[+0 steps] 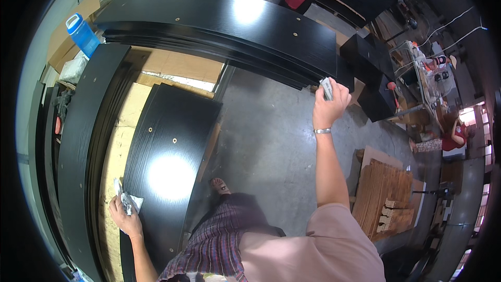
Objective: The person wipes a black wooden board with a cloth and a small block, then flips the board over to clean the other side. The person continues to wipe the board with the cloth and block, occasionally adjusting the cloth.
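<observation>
My left hand (127,221) is closed on a crumpled white cloth (133,202) at the left edge of a black wood-grain panel (175,109). This panel lies flat, with several small holes ringed in a light colour. Out to the right, my right hand (330,108) grips a small pale grey block (326,89), whose exact kind I cannot make out. That hand is raised beside the right end of a stack of long black panels (209,8). Whether it touches the stack is unclear.
Another stack of black panels (90,107) runs along the left, with a blue water bottle (83,37) at its far end. Cardboard (180,65) lies between the stacks. Black boxes (374,96), stacked brown boards (389,196) and a person in red (455,138) are to the right.
</observation>
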Demonstrator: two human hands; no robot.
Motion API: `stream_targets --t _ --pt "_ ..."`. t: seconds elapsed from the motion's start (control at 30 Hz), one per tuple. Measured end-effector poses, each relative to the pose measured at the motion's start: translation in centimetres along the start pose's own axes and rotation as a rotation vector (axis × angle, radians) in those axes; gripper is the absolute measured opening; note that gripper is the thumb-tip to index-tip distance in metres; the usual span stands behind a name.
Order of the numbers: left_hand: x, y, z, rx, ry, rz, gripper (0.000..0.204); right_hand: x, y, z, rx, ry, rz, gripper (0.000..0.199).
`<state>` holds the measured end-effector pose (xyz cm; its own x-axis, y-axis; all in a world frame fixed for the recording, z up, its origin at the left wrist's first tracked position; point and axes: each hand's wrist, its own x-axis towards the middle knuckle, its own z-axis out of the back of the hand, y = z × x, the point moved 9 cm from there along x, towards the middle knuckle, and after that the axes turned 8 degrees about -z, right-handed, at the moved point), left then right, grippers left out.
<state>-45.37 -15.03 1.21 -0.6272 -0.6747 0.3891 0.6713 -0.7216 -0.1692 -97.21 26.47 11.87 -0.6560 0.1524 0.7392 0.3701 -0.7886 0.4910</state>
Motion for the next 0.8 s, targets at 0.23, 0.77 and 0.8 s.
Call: stream_targets --t 0.23,0.77,0.8 --pt "-0.2 0.6 -0.4 -0.009 0.025 0.016 0.039 0.3 -1.4 -0.5 -0.101 0.052 -0.015 0.031" --pt "0.1 0.0 -0.1 0.002 0.013 -0.003 0.033 0.5 0.0 -0.9 -0.089 0.009 0.159 0.031" --pt "-0.1 0.2 -0.1 0.003 0.017 0.000 0.034 0.4 -0.4 -0.8 -0.111 0.006 0.128 0.031"
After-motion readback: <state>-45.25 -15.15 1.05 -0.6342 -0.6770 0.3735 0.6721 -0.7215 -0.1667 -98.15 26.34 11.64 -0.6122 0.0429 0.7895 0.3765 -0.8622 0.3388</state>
